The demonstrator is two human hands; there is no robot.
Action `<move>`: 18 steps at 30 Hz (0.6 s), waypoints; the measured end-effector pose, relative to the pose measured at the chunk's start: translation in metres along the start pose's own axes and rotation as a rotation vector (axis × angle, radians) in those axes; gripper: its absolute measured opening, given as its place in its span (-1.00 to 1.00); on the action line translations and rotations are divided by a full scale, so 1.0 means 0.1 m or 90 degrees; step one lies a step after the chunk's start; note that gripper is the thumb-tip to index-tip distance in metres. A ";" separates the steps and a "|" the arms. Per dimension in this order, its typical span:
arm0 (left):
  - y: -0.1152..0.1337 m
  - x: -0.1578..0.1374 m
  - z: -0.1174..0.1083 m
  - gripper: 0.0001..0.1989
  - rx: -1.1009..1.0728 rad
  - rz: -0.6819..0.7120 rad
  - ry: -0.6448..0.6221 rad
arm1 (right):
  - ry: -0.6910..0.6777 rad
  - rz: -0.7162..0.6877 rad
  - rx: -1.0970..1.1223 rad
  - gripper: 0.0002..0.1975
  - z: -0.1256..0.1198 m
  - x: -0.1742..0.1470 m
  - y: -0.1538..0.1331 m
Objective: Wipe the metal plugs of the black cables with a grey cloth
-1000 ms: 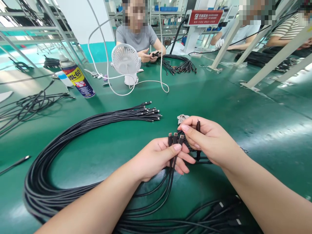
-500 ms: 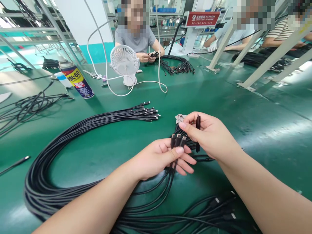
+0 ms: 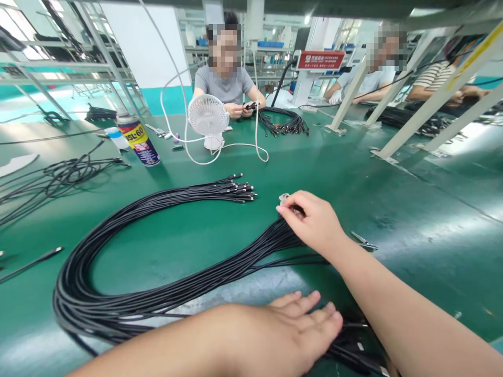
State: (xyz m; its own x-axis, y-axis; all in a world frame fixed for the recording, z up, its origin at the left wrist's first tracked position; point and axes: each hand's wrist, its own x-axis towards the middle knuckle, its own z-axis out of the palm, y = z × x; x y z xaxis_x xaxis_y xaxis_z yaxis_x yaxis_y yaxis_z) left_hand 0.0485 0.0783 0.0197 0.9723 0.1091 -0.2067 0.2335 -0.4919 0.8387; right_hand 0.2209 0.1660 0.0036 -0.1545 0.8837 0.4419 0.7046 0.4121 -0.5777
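My right hand (image 3: 312,220) is closed, thumb against fingers, over the end of a long bundle of black cables (image 3: 236,262). A scrap of crumpled pale grey cloth (image 3: 283,198) pokes out beyond its fingertips. The bundle's near-end connectors are hidden beneath this hand. Lower down, my left hand (image 3: 286,330) lies palm down with fingers stretched out, holding nothing visible. Just past its fingertips are more black cable ends (image 3: 349,348), some with white tags. The bundle curves round to the left, and its other end shows metal-tipped plugs (image 3: 245,191).
A white fan (image 3: 208,118) with a looping white cord and a spray can (image 3: 137,139) stand towards the back. Loose cables (image 3: 66,173) lie at left. Tweezers (image 3: 363,241) rest right of my right arm. Slanted posts (image 3: 428,104) rise at right; co-workers sit opposite.
My left hand has let go of the three cable ends, moved down towards me and opened flat. The right hand has shifted slightly down and left; its black strip no longer shows. The view has tilted up.
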 end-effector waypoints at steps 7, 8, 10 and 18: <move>-0.10 0.21 0.43 -0.45 0.144 -0.076 0.132 | -0.362 -0.185 -0.015 -0.92 -0.03 -0.07 -0.08; -0.11 0.23 0.47 -0.46 0.160 -0.072 0.155 | -0.398 -0.185 -0.016 -0.93 -0.04 -0.08 -0.10; -0.11 0.25 0.52 -0.46 0.188 -0.068 0.188 | -0.452 -0.166 -0.034 -0.90 -0.06 -0.10 -0.14; -0.07 0.23 0.59 -0.48 0.292 -0.085 0.248 | -0.507 -0.159 -0.102 -0.84 -0.09 -0.13 -0.21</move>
State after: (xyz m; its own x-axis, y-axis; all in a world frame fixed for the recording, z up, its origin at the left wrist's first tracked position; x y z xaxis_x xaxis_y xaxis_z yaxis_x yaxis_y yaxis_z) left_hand 0.0686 0.0332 -0.0211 0.8873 0.4606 -0.0228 0.4096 -0.7645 0.4978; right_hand 0.2144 0.1441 0.0161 -0.7175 0.6884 -0.1065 0.6655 0.6324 -0.3964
